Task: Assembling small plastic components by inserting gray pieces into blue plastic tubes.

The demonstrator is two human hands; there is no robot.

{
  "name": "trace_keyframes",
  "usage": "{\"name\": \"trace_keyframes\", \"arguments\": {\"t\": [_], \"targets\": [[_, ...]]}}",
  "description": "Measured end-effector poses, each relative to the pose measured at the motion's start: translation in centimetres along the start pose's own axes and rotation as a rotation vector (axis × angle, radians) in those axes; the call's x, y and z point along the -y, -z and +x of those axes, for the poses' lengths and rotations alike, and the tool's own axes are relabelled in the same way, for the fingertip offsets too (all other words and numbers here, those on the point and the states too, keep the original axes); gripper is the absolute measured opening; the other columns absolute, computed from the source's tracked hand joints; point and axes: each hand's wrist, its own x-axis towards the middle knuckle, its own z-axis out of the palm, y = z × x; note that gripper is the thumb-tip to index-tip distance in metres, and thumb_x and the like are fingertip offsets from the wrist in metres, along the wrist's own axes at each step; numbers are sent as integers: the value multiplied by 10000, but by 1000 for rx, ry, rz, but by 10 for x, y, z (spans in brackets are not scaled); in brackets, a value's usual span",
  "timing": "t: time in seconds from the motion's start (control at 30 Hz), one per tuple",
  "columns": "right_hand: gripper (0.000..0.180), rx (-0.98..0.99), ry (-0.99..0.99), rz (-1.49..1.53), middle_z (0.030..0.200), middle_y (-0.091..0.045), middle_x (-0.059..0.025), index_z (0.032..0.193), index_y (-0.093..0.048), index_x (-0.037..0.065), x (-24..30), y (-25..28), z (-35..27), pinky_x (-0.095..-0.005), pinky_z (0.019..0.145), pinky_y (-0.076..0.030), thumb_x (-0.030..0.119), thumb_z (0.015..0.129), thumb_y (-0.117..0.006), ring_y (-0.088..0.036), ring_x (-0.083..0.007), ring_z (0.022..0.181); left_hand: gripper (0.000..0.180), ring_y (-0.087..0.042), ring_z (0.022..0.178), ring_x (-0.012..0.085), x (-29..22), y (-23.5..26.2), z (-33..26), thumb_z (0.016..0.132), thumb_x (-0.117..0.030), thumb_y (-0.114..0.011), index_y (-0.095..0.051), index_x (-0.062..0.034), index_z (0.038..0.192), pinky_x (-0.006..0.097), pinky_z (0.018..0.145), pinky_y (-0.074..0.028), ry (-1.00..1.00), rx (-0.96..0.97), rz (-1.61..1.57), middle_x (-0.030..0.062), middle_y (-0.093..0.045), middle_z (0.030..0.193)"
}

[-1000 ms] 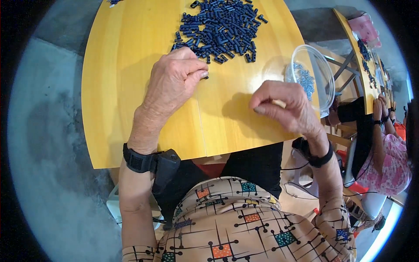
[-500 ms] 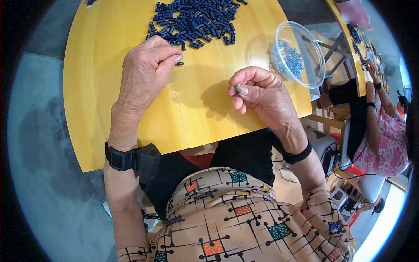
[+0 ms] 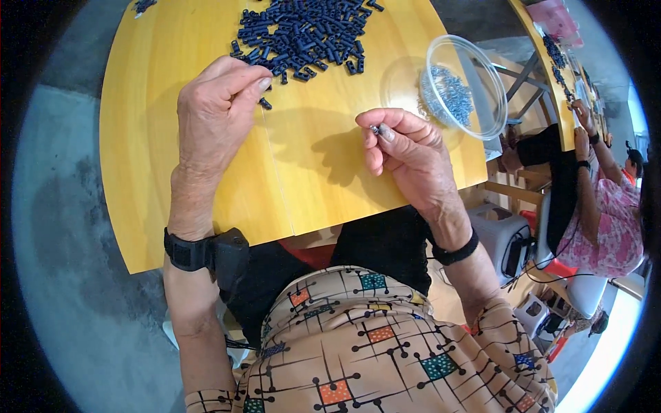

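head view: left hand (image 3: 217, 113) has its fingers pinched on a small dark blue piece (image 3: 265, 103) right at the near edge of the blue pile (image 3: 303, 31) on the yellow bench (image 3: 172, 172). right hand (image 3: 406, 155) fingers grip a tiny grey bit (image 3: 374, 129), held up near the clear bowl (image 3: 482, 76) of grey parts.

A heap of small pieces (image 3: 303, 31) lies at the table's (image 3: 172, 172) top centre; a bowl (image 3: 463, 86) stands to its right, above the right hand (image 3: 406, 155).
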Motion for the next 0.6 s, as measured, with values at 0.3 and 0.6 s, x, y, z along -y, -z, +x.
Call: {"name": "trace_keyframes", "arguments": {"t": [0.3, 0.6], "targets": [[218, 6, -10, 79, 825, -615, -35, 1082, -599, -7, 1, 5, 0, -208, 590, -464, 104, 914, -516, -567, -94, 646, 52, -577, 605, 130, -5, 13, 3, 735, -9, -663, -661, 10, 784, 242, 549, -439, 84, 131, -64, 63, -613, 673], [189, -100, 27, -75, 798, -605, -48, 1039, -596, -21, 2, 3, -28, -215, 577, -458, 66, 896, -508, -560, -97, 629, 83, -570, 655, 129, 1, 18, 3, 711, 30, -654, -654, 30, 795, 238, 585, -434, 101, 330, -138, 66, -610, 717]]}}
